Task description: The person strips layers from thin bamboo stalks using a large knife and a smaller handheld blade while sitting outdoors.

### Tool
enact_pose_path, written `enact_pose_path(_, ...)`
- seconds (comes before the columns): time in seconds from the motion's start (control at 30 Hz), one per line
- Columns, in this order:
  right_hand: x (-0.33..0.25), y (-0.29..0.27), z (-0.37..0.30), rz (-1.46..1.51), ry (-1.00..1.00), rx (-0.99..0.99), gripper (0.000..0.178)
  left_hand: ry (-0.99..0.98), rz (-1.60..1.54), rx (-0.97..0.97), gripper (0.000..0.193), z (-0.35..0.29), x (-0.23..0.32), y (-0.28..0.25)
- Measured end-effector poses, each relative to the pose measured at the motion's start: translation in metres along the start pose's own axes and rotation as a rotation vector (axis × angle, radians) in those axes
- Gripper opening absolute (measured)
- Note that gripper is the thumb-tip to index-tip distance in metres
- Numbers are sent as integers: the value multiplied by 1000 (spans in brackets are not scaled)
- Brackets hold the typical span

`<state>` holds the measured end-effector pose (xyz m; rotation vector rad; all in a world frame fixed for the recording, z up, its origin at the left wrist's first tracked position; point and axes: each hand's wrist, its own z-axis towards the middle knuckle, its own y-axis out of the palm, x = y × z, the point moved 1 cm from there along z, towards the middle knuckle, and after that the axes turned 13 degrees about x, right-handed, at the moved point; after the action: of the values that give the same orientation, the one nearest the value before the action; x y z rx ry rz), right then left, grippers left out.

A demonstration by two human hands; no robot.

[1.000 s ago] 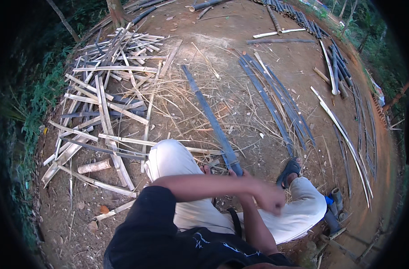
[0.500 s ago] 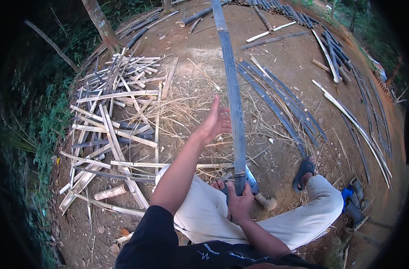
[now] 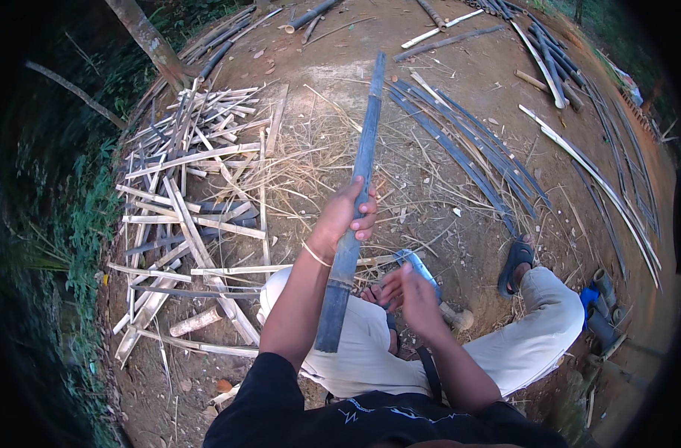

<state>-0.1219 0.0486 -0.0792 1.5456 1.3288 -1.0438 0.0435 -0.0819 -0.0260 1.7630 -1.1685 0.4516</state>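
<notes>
A long dark grey bamboo strip (image 3: 366,142) slants up and away in front of me, its lower end over my left thigh. My left hand (image 3: 345,218) is wrapped round it below the middle. My right hand (image 3: 413,295) is off the strip, to the right of its lower part, with fingers stretched out and nothing in them. Just past that hand a broad-bladed knife (image 3: 428,275) lies by my feet, its blade partly hidden behind the fingers and its wooden handle showing at the lower right.
Split bamboo pieces (image 3: 198,209) are piled on the left. Dark bamboo strips (image 3: 467,157) lie ahead on the right, pale strips (image 3: 590,172) beyond them. Shavings (image 3: 303,164) litter the ground. Short bamboo tubes (image 3: 602,299) stand beside my right knee. A tree trunk (image 3: 150,45) rises at the far left.
My left hand has closed round the bamboo strip, and my right hand has let go of its lower end. The strip has come nearer and tilted, its lower end moving left.
</notes>
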Motion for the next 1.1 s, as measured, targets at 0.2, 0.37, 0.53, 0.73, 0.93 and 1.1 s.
enact_pose_path(0.2,52,-100,81,-409,-68,282,50,-225,66,-160,43,-5,-19,7)
enact_pose_path(0.37,12,-49,90,252,357,67,43,-531,-11,-113,48,-55,-64,-21)
enact_pose_path(0.53,44,-21,77,369,413,-30,29,-616,-233,-198,65,-102,-76,-42)
enact_pose_path(0.73,3,5,58,759,438,-36,19,448,199,300,84,-151,-91,-70)
enact_pose_path(0.93,-33,55,49,799,416,-138,23,1861,-24,493,103,-183,-16,-7)
enact_pose_path(1.1,-19,51,49,718,421,-180,35,1700,27,168,90,-207,61,-20)
